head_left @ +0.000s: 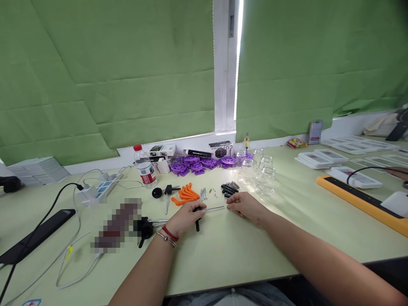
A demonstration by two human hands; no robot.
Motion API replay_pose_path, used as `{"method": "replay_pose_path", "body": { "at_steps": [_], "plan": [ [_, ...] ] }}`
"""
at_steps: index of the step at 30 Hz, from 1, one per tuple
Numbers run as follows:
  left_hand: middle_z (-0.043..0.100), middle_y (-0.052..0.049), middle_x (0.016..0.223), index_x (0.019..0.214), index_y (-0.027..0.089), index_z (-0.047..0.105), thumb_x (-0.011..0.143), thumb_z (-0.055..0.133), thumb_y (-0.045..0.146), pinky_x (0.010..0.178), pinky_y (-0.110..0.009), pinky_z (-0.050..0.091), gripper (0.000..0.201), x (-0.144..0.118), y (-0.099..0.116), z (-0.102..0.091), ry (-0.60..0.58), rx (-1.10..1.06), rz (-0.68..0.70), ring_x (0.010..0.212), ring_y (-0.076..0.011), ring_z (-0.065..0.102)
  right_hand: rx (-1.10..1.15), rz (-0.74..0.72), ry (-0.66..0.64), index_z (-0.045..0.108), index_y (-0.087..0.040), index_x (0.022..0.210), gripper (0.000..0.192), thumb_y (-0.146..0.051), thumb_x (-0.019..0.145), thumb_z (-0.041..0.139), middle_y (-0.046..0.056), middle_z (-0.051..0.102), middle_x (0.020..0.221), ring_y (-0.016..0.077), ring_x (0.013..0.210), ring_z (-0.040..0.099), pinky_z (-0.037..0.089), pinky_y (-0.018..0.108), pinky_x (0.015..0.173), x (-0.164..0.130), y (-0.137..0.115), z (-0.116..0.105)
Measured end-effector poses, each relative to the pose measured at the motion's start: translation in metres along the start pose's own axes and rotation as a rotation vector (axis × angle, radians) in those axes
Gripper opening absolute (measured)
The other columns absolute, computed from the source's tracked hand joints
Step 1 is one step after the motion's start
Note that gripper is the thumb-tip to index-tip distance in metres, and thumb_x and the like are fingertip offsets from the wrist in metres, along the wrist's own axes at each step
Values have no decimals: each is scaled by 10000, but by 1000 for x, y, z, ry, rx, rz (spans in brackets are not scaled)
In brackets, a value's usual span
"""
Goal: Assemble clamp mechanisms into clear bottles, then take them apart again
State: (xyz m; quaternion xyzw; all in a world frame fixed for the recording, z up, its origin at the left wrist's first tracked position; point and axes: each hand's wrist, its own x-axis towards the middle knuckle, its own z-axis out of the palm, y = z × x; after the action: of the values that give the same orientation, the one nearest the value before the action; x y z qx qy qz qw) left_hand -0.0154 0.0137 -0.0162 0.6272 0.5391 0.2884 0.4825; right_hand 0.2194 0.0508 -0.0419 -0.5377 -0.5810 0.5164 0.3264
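Note:
My left hand (pixel 186 217) is closed around a black fitting (pixel 197 224) with a thin metal rod (pixel 215 208) that points to the right. Just past the rod's tip, my right hand (pixel 245 205) has its fingers pinched together; whatever lies between them is too small to make out. Beyond the right fingers are several black tubes (pixel 228 189) and a heap of small springs (pixel 235 184). Silver screws (pixel 203 194) and orange levers (pixel 188 193) lie ahead of the left hand. A black fitting with metal rods (pixel 168 190) rests farther left, and another black assembly (pixel 145 229) sits near my left wrist.
Purple plastic parts (pixel 192 164) line the back, with clear jars (pixel 248 171) to their right. A water bottle (pixel 145 168) stands at back left, near a power strip (pixel 103 187). Cables cross the left side. A yellow-edged bar (pixel 360 203) and white cards (pixel 320 158) lie right.

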Motion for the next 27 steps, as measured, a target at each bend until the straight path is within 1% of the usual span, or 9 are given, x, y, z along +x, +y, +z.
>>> {"method": "replay_pose_path", "body": {
  "at_steps": [2,4,8,10,13,16,18,23,27],
  "plan": [
    [558,-16,817,929,143,644,695,602,314,719,-272,377,293,1,0,1,-1,1,6,768,-150,476,93,17,5,619,-149,780,164,-213,644,683,-45,503,498,64,414,379,280,201,400,-4,8,1],
    [545,-8,796,915,140,645,699,604,311,709,-263,370,279,1,0,1,-6,-9,17,751,-140,463,135,7,21,617,-153,782,181,-230,636,693,-46,507,513,65,433,390,293,203,422,-6,12,3],
    [551,-6,809,898,148,649,685,614,276,718,-258,368,250,1,0,2,-4,-21,41,766,-140,459,121,-58,36,616,-154,761,155,-255,657,673,-27,543,587,81,520,441,346,211,499,-8,13,7],
    [555,-9,822,901,151,648,685,609,266,722,-259,366,248,1,0,3,-10,-23,47,771,-141,456,106,-81,38,615,-158,760,142,-266,676,652,-26,542,606,83,538,436,345,212,515,-8,12,8],
    [553,-10,835,911,154,644,689,605,268,722,-261,360,253,2,1,4,-16,-26,57,766,-139,449,79,-79,35,609,-166,767,127,-276,705,618,-48,489,564,72,496,377,307,212,493,-8,10,6],
    [538,0,801,921,157,640,696,600,285,708,-260,355,262,3,1,4,-18,-19,52,741,-136,442,60,-72,19,603,-172,768,119,-281,720,599,-68,427,514,66,463,322,270,211,473,-9,10,5],
    [531,5,785,928,159,637,699,597,292,702,-259,354,268,3,0,4,-19,-14,45,732,-135,439,59,-72,8,600,-172,767,119,-283,723,596,-72,417,506,65,460,313,261,209,469,-10,9,5],
    [552,-7,842,933,162,637,694,602,305,731,-266,361,281,3,-1,4,-13,-15,53,770,-146,455,68,-47,-7,604,-167,768,118,-274,720,601,-76,399,493,64,456,307,256,206,465,-11,7,4],
    [550,-8,832,937,158,633,695,597,315,729,-267,365,291,3,0,5,-17,-19,53,768,-148,456,71,-35,-12,611,-163,762,127,-285,728,599,-75,396,481,63,448,302,262,206,463,-13,6,4]
  ]
}}
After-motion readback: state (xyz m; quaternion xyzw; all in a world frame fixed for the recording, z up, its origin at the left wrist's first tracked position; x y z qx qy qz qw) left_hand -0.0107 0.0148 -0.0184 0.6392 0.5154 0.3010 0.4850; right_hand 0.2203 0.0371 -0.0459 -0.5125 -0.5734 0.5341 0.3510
